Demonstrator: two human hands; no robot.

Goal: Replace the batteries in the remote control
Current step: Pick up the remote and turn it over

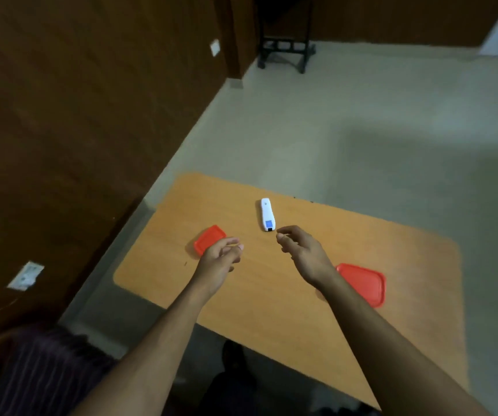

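Observation:
A white remote control [267,214] with a blue patch near its close end lies lengthwise near the far middle of the orange table [376,256]. My right hand [300,250] hovers just short of the remote's close end, fingers apart and holding nothing. My left hand [220,259] hangs over the table to the left, fingers loosely spread and empty, its knuckles beside a red lid [207,238]. No batteries are visible.
A second, larger red lid [367,283] lies at the right, partly under my right forearm. Dark wooden panelling [76,130] runs along the left. A black wheeled stand [285,49] is on the pale floor beyond the table.

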